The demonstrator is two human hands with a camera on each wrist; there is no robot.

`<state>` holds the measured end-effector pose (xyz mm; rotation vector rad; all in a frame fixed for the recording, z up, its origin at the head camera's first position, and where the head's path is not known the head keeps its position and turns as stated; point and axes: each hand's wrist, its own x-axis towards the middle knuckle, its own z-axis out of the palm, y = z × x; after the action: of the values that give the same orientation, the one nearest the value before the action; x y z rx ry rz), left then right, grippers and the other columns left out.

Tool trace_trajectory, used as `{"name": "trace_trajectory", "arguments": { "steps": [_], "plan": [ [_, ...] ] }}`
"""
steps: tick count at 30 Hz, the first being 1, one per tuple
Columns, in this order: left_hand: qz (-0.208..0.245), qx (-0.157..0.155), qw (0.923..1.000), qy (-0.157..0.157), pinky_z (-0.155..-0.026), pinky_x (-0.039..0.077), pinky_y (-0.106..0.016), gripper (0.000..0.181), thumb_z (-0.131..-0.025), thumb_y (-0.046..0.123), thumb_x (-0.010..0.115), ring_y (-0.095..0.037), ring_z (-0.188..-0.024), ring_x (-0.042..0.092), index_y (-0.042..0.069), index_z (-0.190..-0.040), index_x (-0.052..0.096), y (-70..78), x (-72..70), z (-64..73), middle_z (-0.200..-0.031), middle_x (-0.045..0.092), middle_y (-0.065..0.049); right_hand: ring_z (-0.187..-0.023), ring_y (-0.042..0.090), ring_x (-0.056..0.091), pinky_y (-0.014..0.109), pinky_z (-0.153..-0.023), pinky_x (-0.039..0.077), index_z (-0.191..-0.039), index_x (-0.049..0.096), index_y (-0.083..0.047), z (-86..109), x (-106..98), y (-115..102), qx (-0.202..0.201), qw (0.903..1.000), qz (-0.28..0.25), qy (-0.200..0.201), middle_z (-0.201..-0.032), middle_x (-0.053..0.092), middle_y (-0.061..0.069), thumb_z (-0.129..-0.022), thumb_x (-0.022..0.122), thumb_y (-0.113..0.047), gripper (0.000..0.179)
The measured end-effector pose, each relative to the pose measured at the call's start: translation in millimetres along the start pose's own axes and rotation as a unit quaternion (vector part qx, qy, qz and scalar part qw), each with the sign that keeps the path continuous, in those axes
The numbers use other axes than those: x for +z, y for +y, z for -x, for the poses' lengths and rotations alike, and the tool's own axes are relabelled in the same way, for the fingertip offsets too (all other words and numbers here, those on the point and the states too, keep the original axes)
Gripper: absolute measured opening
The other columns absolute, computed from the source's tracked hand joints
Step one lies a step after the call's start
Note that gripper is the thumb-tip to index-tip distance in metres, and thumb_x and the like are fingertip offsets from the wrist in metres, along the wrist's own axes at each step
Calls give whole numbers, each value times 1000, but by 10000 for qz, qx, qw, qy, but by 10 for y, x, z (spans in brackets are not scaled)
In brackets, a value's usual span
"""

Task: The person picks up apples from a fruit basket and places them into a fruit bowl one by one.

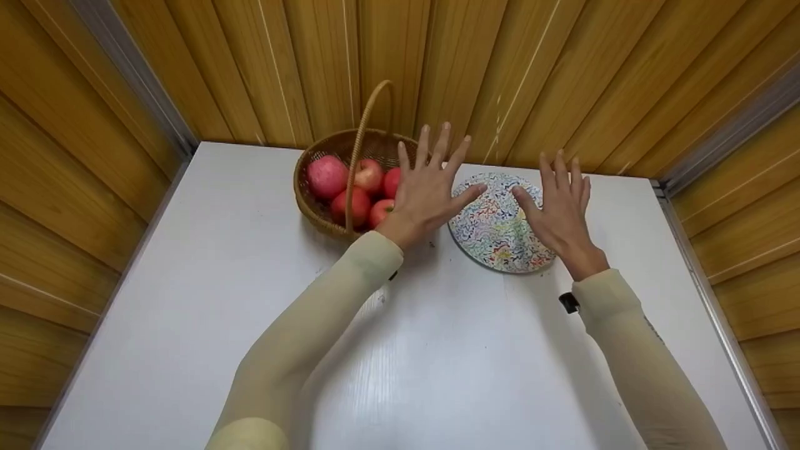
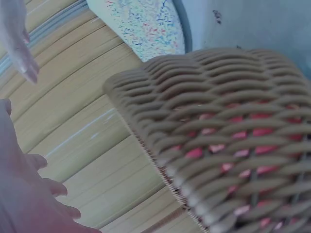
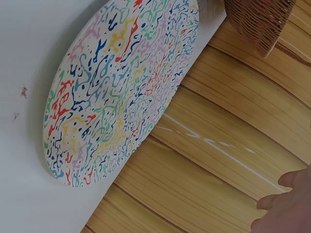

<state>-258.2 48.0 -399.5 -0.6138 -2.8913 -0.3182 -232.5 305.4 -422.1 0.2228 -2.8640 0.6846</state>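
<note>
A wicker basket (image 1: 319,215) with a tall arched handle stands near the table's back edge, holding several red apples (image 1: 353,206) and a pinkish round fruit (image 1: 327,177). My left hand (image 1: 427,190) is spread above the basket's right side, fingers straight, hiding part of it and gripping nothing. To its right lies a round board (image 1: 494,231) with a multicoloured squiggle pattern. Over the board's right edge hovers my right hand (image 1: 562,219), its fingers extended and empty. Basket weave (image 2: 218,121) fills much of the left wrist view; the patterned board (image 3: 116,97) dominates the right wrist view.
Both objects sit on a white table (image 1: 425,375). Wood-look panel walls (image 1: 431,62) rise behind it and along both sides. Metal strips (image 1: 712,294) run along the table's side edges. Small dark marks (image 3: 23,91) show on the tabletop.
</note>
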Motion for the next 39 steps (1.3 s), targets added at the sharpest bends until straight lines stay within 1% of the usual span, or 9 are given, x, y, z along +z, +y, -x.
{"name": "trace_trajectory", "arguments": {
  "steps": [4, 7, 13, 19, 23, 27, 32, 36, 39],
  "plan": [
    [-43, 130, 9998, 139, -124, -7, -69, 93, -99, 83, 27, -37, -161, -14, 32, -173, 3, 30, -124, 48, -177, -11, -7, -160, 42, -14, 60, -124, -19, -171, 12, -8, 2, -9, -39, -16, 10000, -3, 17, -176, 0, 21, -105, 40, -70, 96],
    [-153, 238, 9992, 293, -125, -5, -68, 93, -99, 83, 26, -37, -161, -12, 31, -173, 4, 54, -227, 84, -178, -9, -7, -160, 42, -12, 61, -124, -17, -171, 13, -8, -6, -9, -62, -58, 10000, -5, 50, -176, 0, 20, -104, 41, -70, 95],
    [-125, 505, 9968, 602, -125, -9, -65, 92, -100, 80, 31, -37, -162, -8, 29, -173, 9, 86, -435, 168, -178, -3, -8, -161, 41, -10, 59, -125, -16, -171, 13, -8, 2, -7, -107, -192, 9995, -237, 94, -176, 3, 21, -105, 42, -69, 94],
    [-34, 835, 9910, 1046, -126, -13, -60, 92, -101, 79, 35, -37, -162, -5, 26, -173, 15, 96, -660, 259, -178, 2, -11, -161, 38, -8, 59, -126, -14, -171, 14, -8, 19, -18, -170, -310, 9984, -454, 133, -177, 5, 18, -105, 44, -68, 95],
    [89, 934, 9866, 1332, -124, -18, -57, 91, -102, 78, 36, -36, -162, -4, 23, -172, 19, 61, -803, 335, -178, 4, -12, -162, 37, -7, 60, -126, -11, -171, 14, -7, 29, -4, -236, -349, 9978, -558, 114, -177, 6, 17, -105, 45, -67, 95],
    [388, 1002, 9783, 1769, -125, -18, -54, 89, -103, 75, 39, -37, -162, -1, 20, -171, 25, -46, -920, 431, -177, 10, -14, -162, 34, -4, 61, -127, -8, -171, 16, -7, 42, 26, -306, -416, 9965, -704, 150, -177, 8, 16, -105, 47, -65, 93],
    [874, 978, 9608, 2443, -127, -13, -54, 85, -103, 70, 46, -39, -162, 7, 15, -168, 35, -230, -1020, 554, -175, 19, -17, -163, 32, -2, 59, -128, -6, -170, 18, -6, 52, 45, -374, -528, 9940, -935, 186, -177, 10, 15, -106, 51, -59, 90],
    [1265, 880, 9481, 2781, -127, -12, -53, 83, -103, 65, 53, -38, -162, 8, 12, -166, 38, -377, -1052, 633, -173, 22, -19, -163, 32, -1, 60, -128, -4, -171, 18, -7, 62, 54, -408, -558, 9928, -1042, 164, -177, 11, 15, -106, 53, -56, 88],
    [1422, 746, 9425, 2930, -127, -12, -53, 82, -103, 62, 55, -36, -162, 7, 11, -166, 38, -480, -1061, 676, -173, 23, -19, -163, 31, 0, 62, -128, -3, -171, 18, -9, 63, 64, -436, -531, 9920, -1140, 135, -177, 11, 14, -106, 53, -56, 87]
  ]
}}
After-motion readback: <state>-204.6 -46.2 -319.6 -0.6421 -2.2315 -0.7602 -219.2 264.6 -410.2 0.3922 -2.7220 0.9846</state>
